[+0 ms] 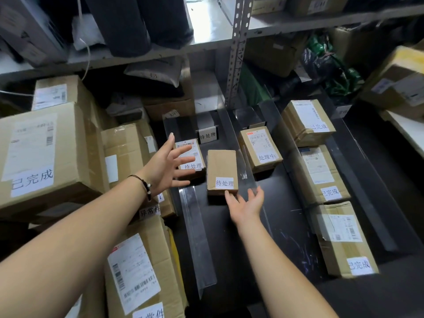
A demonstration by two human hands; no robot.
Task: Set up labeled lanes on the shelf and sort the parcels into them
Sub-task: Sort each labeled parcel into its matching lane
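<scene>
The dark shelf (282, 226) is split into lanes by clear plastic dividers (197, 228). A standing lane sign (207, 135) reads 待处理. In that lane lie a small brown parcel (222, 167) labelled 待处理 and a second 待处理 parcel (196, 165) to its left. My right hand (246, 203) is open, fingertips at the brown parcel's near edge. My left hand (167, 166) is open with spread fingers, hovering over the second parcel. A 处理中 parcel (260, 148) lies in the middle lane. Three 已完成 parcels (307, 121) (320, 173) (344, 239) fill the right lane.
Large cardboard boxes (43, 152) (140, 269) are stacked at the left, marked 已完成 and 异常件. A perforated metal upright (237, 49) stands behind the lanes. Bags and more boxes (397, 81) crowd the back and right.
</scene>
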